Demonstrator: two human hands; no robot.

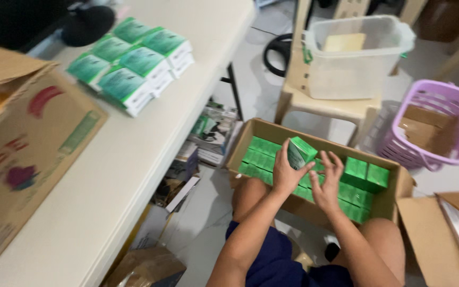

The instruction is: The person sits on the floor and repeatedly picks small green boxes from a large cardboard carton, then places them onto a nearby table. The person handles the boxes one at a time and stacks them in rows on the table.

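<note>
On the bench [134, 159] at left a stack of green cartons [134, 64] sits grouped, while in the open cardboard box [251, 133] on the lap the left hand [285, 172] pinches one green carton [299, 151] upright, right hand [328, 180] spread over the packed rows.

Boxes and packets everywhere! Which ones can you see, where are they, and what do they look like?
Small green box: held in the left hand, above the open carton.
Open brown carton: on the person's lap, holding rows of green boxes; right hand reaches in.
Green-and-white boxes: stacked on the white table.
Big brown carton: table's left edge, red and purple print.
</note>
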